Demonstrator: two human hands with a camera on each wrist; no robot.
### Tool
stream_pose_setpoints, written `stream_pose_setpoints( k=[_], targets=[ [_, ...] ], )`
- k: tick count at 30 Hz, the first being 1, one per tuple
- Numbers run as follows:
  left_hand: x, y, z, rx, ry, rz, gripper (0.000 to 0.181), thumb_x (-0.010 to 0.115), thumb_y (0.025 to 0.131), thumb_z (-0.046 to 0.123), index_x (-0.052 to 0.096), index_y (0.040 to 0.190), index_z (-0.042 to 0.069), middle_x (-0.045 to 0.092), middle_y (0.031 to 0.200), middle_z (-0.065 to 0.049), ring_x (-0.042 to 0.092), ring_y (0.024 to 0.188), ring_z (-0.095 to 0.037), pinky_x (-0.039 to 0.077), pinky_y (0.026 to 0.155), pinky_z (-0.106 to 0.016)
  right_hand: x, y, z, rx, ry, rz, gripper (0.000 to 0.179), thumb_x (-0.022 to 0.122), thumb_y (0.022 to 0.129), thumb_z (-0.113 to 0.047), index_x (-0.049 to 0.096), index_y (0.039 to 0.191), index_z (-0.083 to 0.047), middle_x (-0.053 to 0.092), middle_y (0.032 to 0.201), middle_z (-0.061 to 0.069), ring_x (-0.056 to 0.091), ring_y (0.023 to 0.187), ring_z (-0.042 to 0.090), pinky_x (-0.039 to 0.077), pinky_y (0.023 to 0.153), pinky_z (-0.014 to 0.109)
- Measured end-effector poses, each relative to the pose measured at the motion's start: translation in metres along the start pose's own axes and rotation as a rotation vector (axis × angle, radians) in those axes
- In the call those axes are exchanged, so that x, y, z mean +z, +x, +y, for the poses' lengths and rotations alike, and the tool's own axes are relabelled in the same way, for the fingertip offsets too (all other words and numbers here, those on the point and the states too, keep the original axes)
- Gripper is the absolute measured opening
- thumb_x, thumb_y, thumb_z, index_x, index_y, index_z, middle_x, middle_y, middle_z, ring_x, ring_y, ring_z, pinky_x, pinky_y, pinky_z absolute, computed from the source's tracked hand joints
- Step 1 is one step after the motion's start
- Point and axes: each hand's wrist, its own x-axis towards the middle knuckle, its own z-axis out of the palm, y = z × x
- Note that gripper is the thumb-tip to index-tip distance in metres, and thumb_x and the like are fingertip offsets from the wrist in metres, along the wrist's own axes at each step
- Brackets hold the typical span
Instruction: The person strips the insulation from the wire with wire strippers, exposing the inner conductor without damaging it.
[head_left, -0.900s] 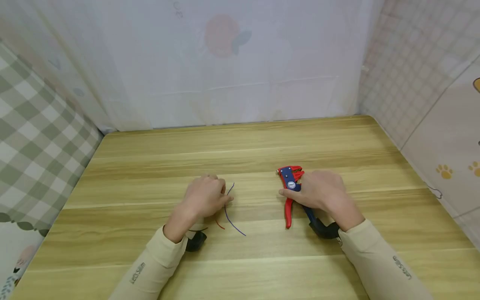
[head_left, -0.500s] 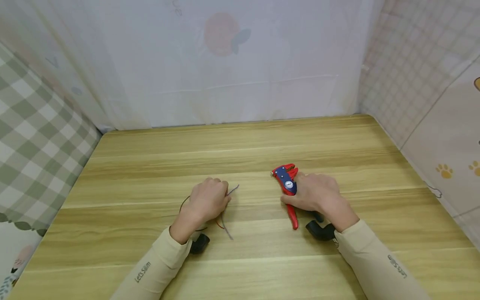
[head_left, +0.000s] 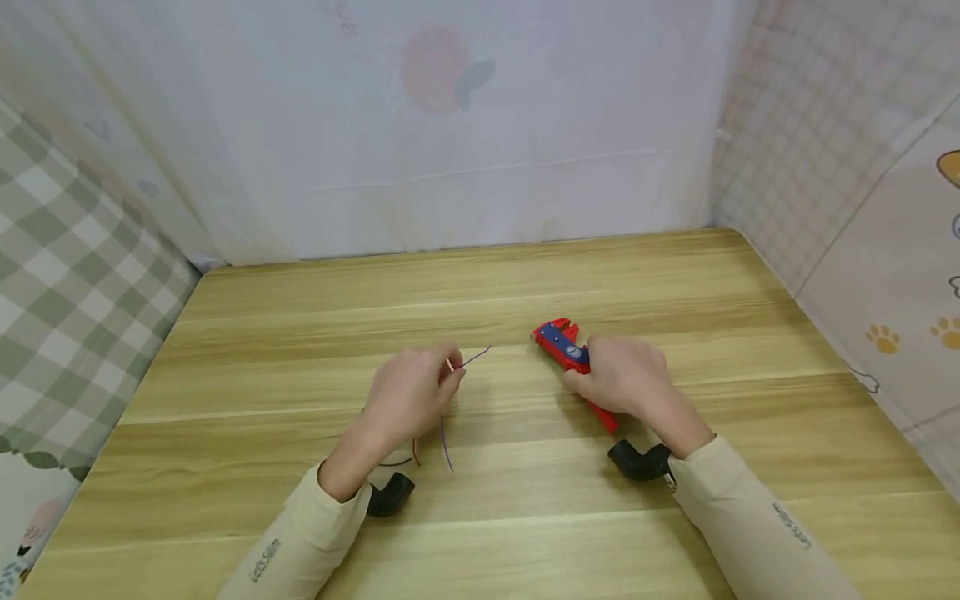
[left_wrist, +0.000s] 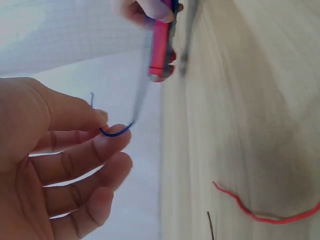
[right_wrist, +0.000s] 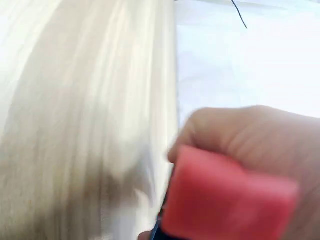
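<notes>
My left hand (head_left: 411,392) pinches a thin blue wire (left_wrist: 115,134) between thumb and forefinger. One end of the wire points right toward the tool, and the other hangs below the hand. In my right hand (head_left: 626,372) is a red and blue wire stripper (head_left: 564,343), gripped round its handles with the head tilted up and left. The right wrist view shows a red handle (right_wrist: 225,200) large and blurred in front of that hand. Under the left hand lie a red wire (left_wrist: 270,218) and a dark wire (left_wrist: 210,225) on the table, partly hidden by the hand in the head view.
The wood-grain table (head_left: 525,533) runs back to a pale printed curtain (head_left: 540,125). A green checked cloth (head_left: 67,275) hangs at the left, and a pale printed sheet (head_left: 885,275) at the right. Black wrist mounts (head_left: 641,461) jut out beneath the wrists.
The blue wire has come up with my left hand, and its tip now points up and right. The wire stripper has tilted further left and its head has moved toward the wire.
</notes>
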Motion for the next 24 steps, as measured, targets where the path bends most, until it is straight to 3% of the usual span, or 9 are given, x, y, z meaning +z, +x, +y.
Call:
stream_pose_setpoints(
  k=[3,7,10,12,17,24],
  targets=[
    [-0.004,0.0,0.001,-0.001,-0.018,0.036,0.005,0.072,0.1,0.016,0.074,0.099,0.011,0.075,0.079,0.001,0.06,0.06,-0.01,0.046,0.053,-0.027,-0.006,0.0,0.003,-0.04,0.162,0.032,0.037,0.059,0.098,-0.037,0.068,0.113,-0.003,0.062,0.08,0.006,0.054,0.063,0.021,0.041,0.055,0.034],
    [-0.006,0.001,-0.002,0.002,-0.018,0.094,0.006,0.072,0.1,0.017,0.075,0.099,0.012,0.077,0.081,0.001,0.062,0.061,-0.011,0.046,0.052,-0.027,-0.015,0.0,0.006,-0.101,0.594,0.007,0.048,0.047,0.107,-0.027,0.055,0.142,0.006,0.068,0.1,0.018,0.062,0.074,0.021,0.051,0.063,0.032],
    [-0.008,0.002,-0.004,0.004,-0.037,0.138,0.005,0.072,0.1,0.017,0.075,0.099,0.013,0.078,0.083,0.0,0.062,0.06,-0.011,0.045,0.051,-0.028,-0.019,0.0,0.007,-0.132,0.938,-0.039,0.05,0.036,0.113,-0.023,0.044,0.148,0.012,0.062,0.121,0.03,0.069,0.091,0.027,0.063,0.077,0.035],
    [-0.008,0.002,-0.004,0.022,-0.06,0.18,0.005,0.071,0.1,0.016,0.076,0.1,0.012,0.078,0.081,-0.001,0.063,0.06,-0.012,0.045,0.051,-0.028,-0.02,-0.001,0.006,-0.162,1.09,-0.054,0.049,0.038,0.115,-0.022,0.041,0.148,0.013,0.062,0.124,0.026,0.073,0.097,0.028,0.064,0.085,0.038],
    [-0.01,0.003,-0.003,0.107,-0.159,0.3,0.007,0.069,0.101,0.009,0.075,0.105,0.008,0.075,0.076,-0.003,0.062,0.059,-0.012,0.045,0.051,-0.027,-0.021,-0.008,0.002,-0.333,1.242,-0.049,0.043,0.054,0.11,-0.013,0.044,0.146,0.009,0.069,0.108,0.006,0.077,0.092,0.024,0.063,0.09,0.035],
    [-0.02,0.011,0.003,0.192,-0.253,0.456,0.013,0.068,0.101,0.003,0.077,0.109,0.003,0.075,0.088,-0.01,0.069,0.071,-0.02,0.057,0.063,-0.033,-0.021,-0.014,-0.003,-0.633,1.249,-0.085,0.034,0.047,0.111,-0.003,0.045,0.144,-0.001,0.071,0.121,0.012,0.078,0.103,0.029,0.062,0.095,0.04]
  ],
)
